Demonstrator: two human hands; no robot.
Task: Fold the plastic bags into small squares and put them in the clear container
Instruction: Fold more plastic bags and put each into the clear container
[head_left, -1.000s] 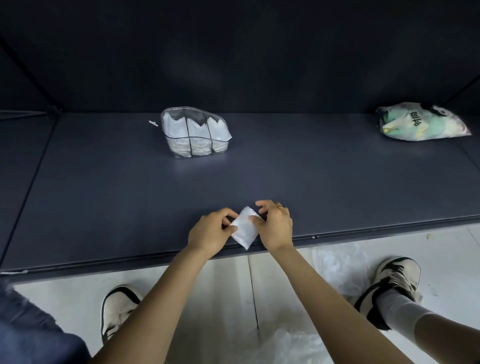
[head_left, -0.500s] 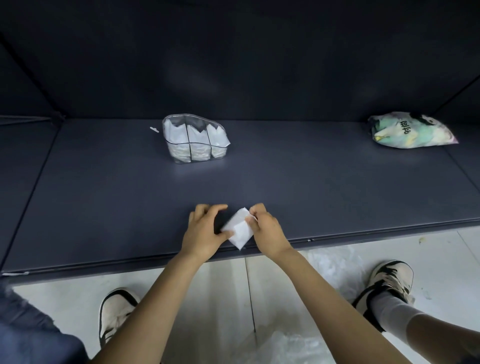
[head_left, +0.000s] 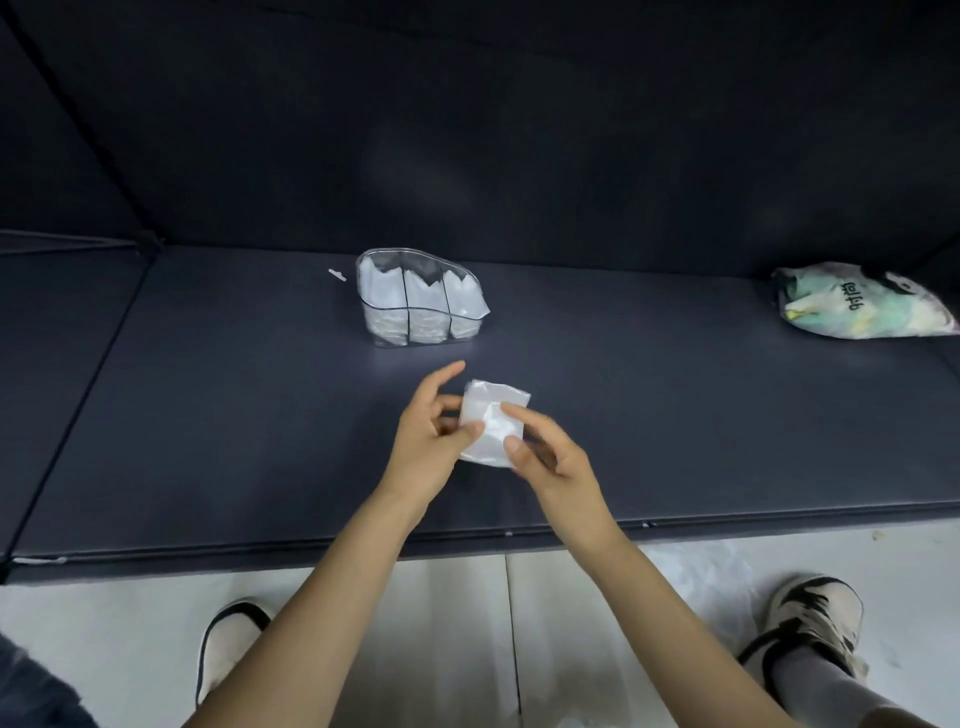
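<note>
Clear container (head_left: 422, 301) left of bag (head_left: 862, 303)

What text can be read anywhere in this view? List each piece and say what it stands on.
Dark printed characters on the pale green and white printed plastic bag at the far right of the dark mat: rotated and too blurred to read.
Folded white plastic square held by both hands: no text.
Clear divided plastic container: no text visible.
Small white tag beside the container: too small to tell.
</note>
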